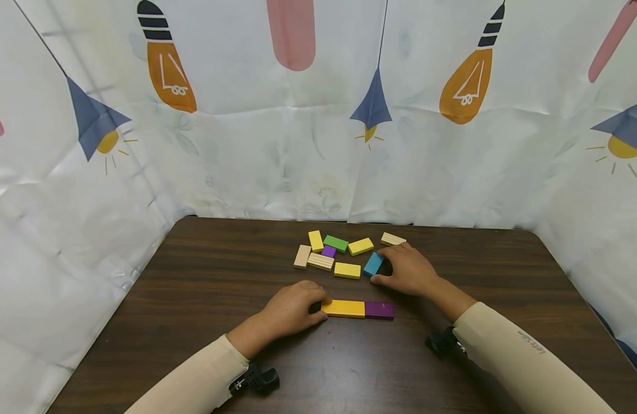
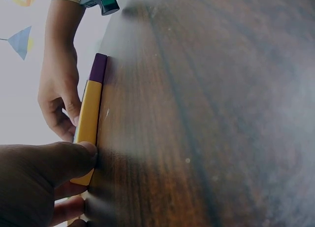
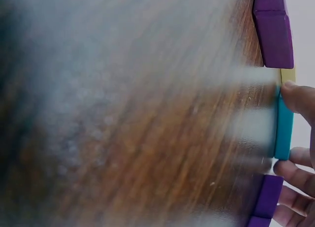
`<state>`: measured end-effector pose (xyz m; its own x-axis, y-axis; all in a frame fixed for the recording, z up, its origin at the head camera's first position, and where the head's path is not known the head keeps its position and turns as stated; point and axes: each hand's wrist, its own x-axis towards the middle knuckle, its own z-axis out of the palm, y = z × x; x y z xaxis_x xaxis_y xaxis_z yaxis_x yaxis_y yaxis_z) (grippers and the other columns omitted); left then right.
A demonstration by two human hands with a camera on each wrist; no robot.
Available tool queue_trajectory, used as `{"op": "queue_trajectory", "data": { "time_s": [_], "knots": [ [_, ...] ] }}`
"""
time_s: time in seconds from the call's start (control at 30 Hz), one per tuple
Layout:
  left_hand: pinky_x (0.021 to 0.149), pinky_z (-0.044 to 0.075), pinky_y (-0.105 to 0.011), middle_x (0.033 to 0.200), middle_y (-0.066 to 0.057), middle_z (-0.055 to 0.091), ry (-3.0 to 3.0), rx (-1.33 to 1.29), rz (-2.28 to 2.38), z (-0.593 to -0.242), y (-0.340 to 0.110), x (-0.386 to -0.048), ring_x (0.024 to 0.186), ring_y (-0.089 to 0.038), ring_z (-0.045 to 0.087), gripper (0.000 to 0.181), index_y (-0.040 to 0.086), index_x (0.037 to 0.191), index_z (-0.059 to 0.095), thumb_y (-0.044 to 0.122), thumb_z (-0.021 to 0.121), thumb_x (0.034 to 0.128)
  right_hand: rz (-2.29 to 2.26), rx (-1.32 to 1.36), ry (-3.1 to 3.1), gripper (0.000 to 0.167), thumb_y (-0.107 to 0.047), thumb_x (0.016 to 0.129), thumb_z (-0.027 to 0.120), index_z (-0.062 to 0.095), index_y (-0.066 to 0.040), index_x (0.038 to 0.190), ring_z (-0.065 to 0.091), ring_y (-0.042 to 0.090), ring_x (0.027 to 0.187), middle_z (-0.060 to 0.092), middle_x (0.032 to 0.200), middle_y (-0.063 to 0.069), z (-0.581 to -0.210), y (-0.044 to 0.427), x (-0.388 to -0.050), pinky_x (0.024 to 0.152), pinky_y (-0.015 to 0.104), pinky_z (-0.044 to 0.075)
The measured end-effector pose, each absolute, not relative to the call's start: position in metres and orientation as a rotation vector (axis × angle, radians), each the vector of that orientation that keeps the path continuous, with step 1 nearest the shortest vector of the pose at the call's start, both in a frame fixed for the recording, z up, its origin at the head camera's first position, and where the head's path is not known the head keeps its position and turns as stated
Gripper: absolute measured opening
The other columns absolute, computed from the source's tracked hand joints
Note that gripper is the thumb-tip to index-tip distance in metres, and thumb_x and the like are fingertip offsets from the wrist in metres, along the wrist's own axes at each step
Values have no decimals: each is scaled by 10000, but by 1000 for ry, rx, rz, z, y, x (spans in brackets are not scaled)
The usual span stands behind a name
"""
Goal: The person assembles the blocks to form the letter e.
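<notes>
A yellow block [image 1: 344, 309] and a purple block [image 1: 379, 310] lie end to end in a row on the table. My left hand [image 1: 295, 307] pinches the left end of that yellow block between thumb and fingers; in the left wrist view the thumb [image 2: 74, 160] presses its near side. Farther back, my right hand [image 1: 409, 270] grips a blue block [image 1: 373, 264], which lies flat on the table. The right wrist view has the thumb at one end of the blue block [image 3: 284, 128] and fingertips at the other. Another purple block [image 3: 268, 197] is beside those fingers.
Behind the row lie several loose blocks: a yellow block [image 1: 347, 271], a green block [image 1: 336, 243], a small purple piece [image 1: 329, 251] and a plain wood block [image 1: 321, 261]. Another wood block [image 1: 393, 239] lies just beyond the right hand. A printed curtain [image 1: 277, 167] hangs behind the dark table [image 1: 204, 276].
</notes>
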<state>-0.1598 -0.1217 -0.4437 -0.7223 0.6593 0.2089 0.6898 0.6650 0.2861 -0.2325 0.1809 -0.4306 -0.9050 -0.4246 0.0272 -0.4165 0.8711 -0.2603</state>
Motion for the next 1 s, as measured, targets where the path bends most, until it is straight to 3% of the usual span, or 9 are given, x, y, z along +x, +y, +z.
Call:
{"op": "queue_trajectory", "data": {
  "time_s": [1.0],
  "knots": [
    [845,561,-364,1045,47,705,-2781,-1138,-548,-444,-122,-160,1039,-160,649,209,166,1063,763,251,829,884,-463,-807,3039,646,-456,830,812,663,-72,1327,540,275,1119,660,1293,100,-431,198,-227,979,496,476]
  ]
}}
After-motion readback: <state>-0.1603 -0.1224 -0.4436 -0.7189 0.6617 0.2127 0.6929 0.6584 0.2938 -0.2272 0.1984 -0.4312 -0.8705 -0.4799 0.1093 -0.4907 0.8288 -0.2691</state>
